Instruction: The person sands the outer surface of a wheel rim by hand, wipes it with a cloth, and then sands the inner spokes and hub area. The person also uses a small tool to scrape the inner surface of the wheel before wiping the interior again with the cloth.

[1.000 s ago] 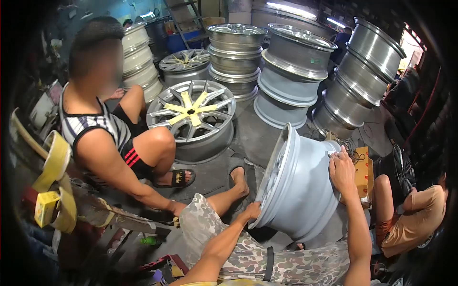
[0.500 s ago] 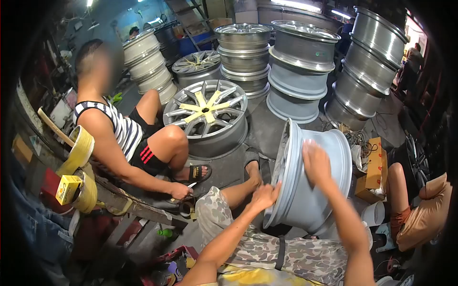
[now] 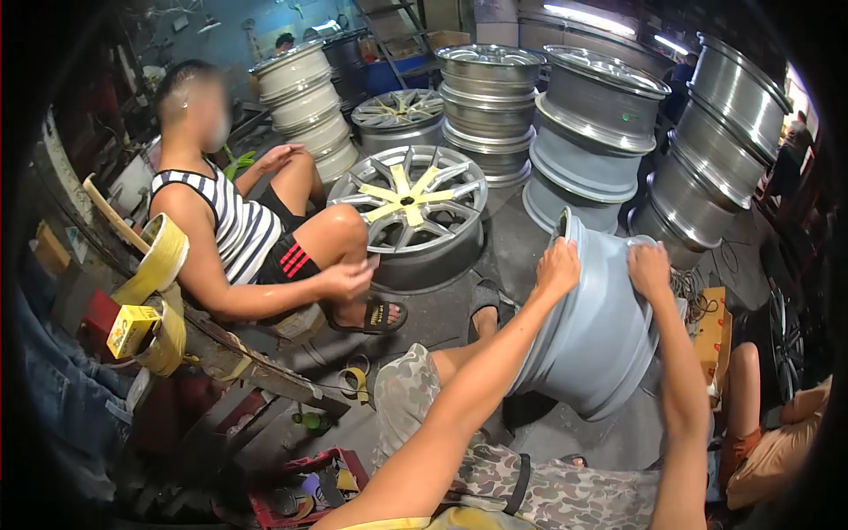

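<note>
A grey wheel rim (image 3: 590,340) stands on edge in front of my knees, tilted. My left hand (image 3: 558,268) has its fingers wrapped round the upper left lip of the rim. On the upper right lip, my right hand (image 3: 650,268) is closed in the same way. Parts of both hands' fingers are hidden behind the rim edge. Beyond the left hand lies a spoked wheel (image 3: 459,241) with yellow tape (image 3: 382,212) across its spokes.
A person (image 3: 221,221) in a striped top sits at left beside the spoked wheel. Stacks of rims (image 3: 583,177) stand behind. A cardboard box (image 3: 717,336) and another person's leg (image 3: 744,389) are at right. Yellow tape rolls (image 3: 163,256) hang on a bench at left.
Both hands have shifted up to the rim's top edges, and my right hand has closed on it. The rim has turned and tilted. The seated person's hands have lifted.
</note>
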### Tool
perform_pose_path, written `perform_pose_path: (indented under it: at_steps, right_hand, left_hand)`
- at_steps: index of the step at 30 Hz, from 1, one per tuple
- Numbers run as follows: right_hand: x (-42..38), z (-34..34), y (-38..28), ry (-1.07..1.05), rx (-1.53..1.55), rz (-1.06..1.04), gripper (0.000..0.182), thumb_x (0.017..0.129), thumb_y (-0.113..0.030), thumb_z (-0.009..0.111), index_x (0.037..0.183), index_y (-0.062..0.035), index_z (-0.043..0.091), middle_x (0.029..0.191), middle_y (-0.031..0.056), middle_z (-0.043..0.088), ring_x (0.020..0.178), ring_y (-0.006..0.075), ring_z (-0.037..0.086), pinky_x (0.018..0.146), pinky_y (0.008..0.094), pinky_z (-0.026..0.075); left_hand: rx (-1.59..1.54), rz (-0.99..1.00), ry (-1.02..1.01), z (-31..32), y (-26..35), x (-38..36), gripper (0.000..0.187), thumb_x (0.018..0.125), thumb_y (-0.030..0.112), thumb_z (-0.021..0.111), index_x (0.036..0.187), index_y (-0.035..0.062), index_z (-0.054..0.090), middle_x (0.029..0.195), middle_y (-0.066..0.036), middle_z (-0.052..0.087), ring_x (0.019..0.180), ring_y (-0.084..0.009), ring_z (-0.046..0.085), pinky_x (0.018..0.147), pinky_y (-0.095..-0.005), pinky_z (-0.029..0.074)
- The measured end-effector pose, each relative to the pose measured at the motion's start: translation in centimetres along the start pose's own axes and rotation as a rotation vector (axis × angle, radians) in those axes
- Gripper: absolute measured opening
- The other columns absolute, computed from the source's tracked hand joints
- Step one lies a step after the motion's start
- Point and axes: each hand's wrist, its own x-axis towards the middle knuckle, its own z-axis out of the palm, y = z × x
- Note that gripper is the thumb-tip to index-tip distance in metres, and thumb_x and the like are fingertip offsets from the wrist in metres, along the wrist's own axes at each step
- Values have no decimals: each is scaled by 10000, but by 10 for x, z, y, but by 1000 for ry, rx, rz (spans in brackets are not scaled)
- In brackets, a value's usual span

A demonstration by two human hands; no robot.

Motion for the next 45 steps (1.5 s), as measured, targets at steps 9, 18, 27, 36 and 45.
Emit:
perform_pose_path:
  at_steps: [9,18,27,36,45]
  right_hand:
    - [-121,20,-212,604,757,150,369,976,-76,507,1297,63,623,1396,214,590,1337,424,512,1130,498,386]
    - [-27,-8,-157,320,784,203,330,1029,-241,516,1145,9,697,1231,229,667,1155,418,622,995,462,479]
    - [5,4,-151,306,1015,61,370,1020,-281,506,1238,-50,697,1341,184,634,1266,344,581,1068,439,448]
    - [-107,4,-133,402,493,-85,354,977,-114,540,1314,-40,619,1368,169,604,1294,345,563,1138,540,374]
    - [29,3,-85,30,487,120,412,1015,-266,480,1099,65,710,1082,252,707,1066,431,658,979,513,492]
  left_hand:
    - [-74,-160,-116,-6,9,27,995,1023,662,78,995,-93,725,1073,-395,649,1170,-564,553,1062,-571,389]
    - [-795,-329,-154,-20,-9,-40,1031,971,792,87,1068,-24,709,908,-112,686,925,-226,609,892,-377,460]
    - [-1011,-373,-146,-19,-18,-43,1135,929,844,86,1296,-97,604,1144,-168,706,1067,-272,639,1008,-360,454]
    - [-289,-139,-137,-30,10,-50,753,1045,607,381,1200,-84,640,1172,-261,693,1135,-359,645,981,-402,465]
    - [-22,46,-50,-13,4,1,545,1038,403,444,1004,-91,673,995,-355,670,1008,-554,621,899,-568,475]
